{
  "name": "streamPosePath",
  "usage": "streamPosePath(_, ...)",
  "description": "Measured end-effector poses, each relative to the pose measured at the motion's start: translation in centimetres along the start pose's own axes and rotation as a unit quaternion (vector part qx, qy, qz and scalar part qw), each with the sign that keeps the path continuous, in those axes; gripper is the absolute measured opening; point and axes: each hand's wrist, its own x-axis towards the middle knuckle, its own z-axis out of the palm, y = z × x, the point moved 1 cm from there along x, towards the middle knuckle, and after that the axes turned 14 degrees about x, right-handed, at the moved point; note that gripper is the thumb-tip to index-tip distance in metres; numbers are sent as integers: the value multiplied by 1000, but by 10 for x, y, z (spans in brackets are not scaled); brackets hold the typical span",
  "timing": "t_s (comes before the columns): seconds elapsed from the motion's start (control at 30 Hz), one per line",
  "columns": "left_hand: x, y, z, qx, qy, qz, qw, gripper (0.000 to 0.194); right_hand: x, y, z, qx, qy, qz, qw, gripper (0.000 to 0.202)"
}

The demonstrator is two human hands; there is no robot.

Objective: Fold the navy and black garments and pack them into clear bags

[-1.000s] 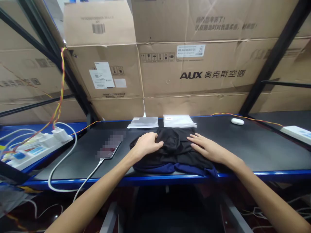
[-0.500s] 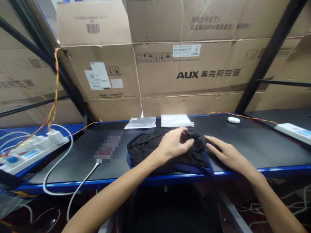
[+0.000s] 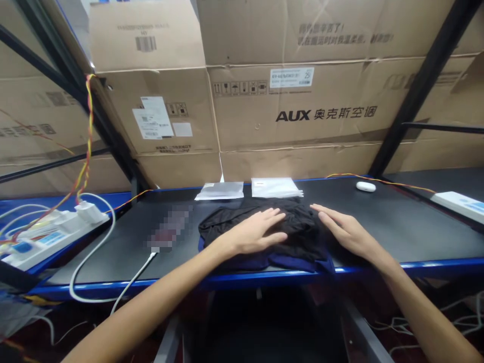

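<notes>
A black cloth bundle [image 3: 298, 237] with dark blue fabric [image 3: 257, 261] along its lower edge lies at the front of the black table. Flat on top of the black cloth rests my left hand [image 3: 255, 233], its fingers stretched and the thumb apart. My right hand [image 3: 346, 229] is open at the right side of the bundle, fingertips by the cloth's edge. Neither hand holds anything. Behind the bundle lie two stacks of clear plastic bags, the left stack [image 3: 221, 190] and the right stack [image 3: 275, 187].
A blurred-out device [image 3: 170, 229] with a white cable lies to the left. Power strips stand at the far left [image 3: 56, 234] and far right [image 3: 459, 205]. A small white case [image 3: 365, 186] sits at the back right. Cardboard [image 3: 310, 136] and black posts close off the rear.
My left hand has moved down and slightly left, its curled fingers now flattened on the cloth. My right hand has shifted slightly left. The black cloth has changed shape near the top.
</notes>
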Motion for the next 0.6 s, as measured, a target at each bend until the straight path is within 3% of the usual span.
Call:
streamPosePath(0.07,-13,-19,-4,21,-14,-34,999,69,11,-13,5,15,-40,-34,998,51)
streamPosePath(0.2,-37,-53,-4,56,-40,-81,994,72,37,-29,18,-22,-192,-89,977,56)
streamPosePath(0.33,-51,-68,4,69,-38,-86,993,67,52,-30,28,-66,-293,-96,949,64)
streamPosePath(0.6,-56,-66,9,83,-30,-89,992,65,49,-24,32,-69,-301,-119,944,67)
